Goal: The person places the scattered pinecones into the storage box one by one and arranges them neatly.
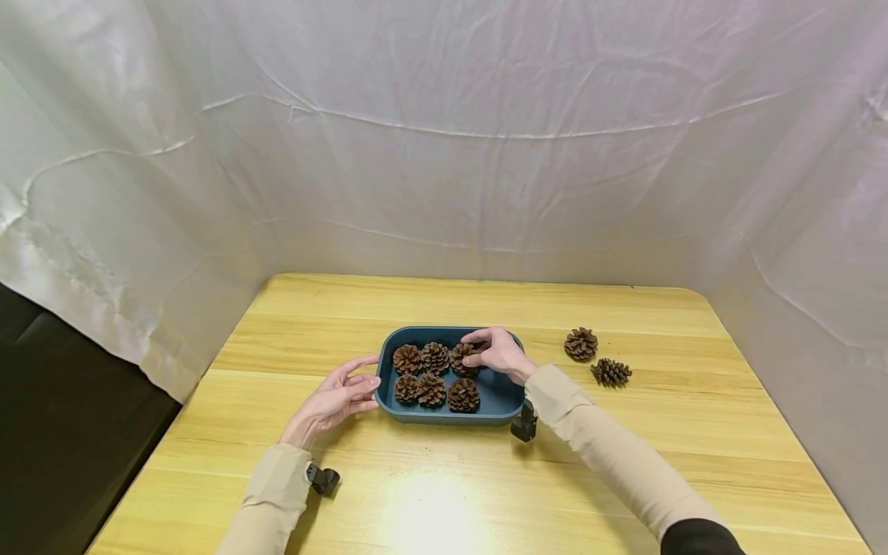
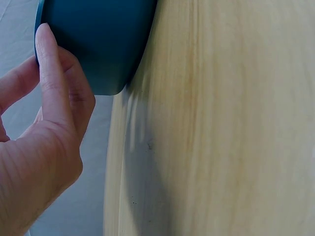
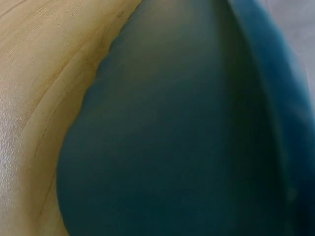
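A dark blue tray (image 1: 496,420) with rounded corners sits on the table and bears several brown pine cones in two rows. My left hand (image 1: 340,397) holds the tray's left end, thumb at the rim. The left wrist view shows that hand (image 2: 49,123) against the tray's outer wall (image 2: 98,54). Reaching over the right side of the tray, my right hand (image 1: 502,354) grips a pine cone (image 1: 462,361) at the right of the back row. A front-row pine cone (image 1: 463,395) lies just below it. The tray wall (image 3: 167,128) fills most of the right wrist view and hides that hand.
Two more pine cones lie on the table right of the tray, a rounder one (image 1: 580,344) and a longer one (image 1: 612,373) on its side. The wooden table (image 1: 333,301) is bordered by a pale hanging cloth (image 1: 486,193) at the back and sides.
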### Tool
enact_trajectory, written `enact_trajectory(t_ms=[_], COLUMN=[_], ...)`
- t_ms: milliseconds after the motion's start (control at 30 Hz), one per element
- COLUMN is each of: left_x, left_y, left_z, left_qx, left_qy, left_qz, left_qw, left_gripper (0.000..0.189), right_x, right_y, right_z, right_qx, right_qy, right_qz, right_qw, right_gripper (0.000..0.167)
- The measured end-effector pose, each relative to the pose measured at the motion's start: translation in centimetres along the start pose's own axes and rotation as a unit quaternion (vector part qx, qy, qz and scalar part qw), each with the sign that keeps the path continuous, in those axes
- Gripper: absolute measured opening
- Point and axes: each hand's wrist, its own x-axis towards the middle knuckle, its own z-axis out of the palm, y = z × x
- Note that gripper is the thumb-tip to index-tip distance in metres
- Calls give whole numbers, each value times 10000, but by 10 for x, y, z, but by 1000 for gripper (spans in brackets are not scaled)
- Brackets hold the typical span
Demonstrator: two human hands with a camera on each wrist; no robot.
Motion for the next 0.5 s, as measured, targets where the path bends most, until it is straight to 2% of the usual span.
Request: enact_trajectory(t_ms=[500], left_x=[1], left_y=[-1], left_z=[0], left_qx=[-26], left_qy=[47], left_qz=[7], left_qw=[10000], left_gripper=[64], right_x=[-2], right_y=[-3], right_z=[3], right_qx=[33], right_qy=[280], right_qz=[90], right_qw=[9996], right_gripper=[41])
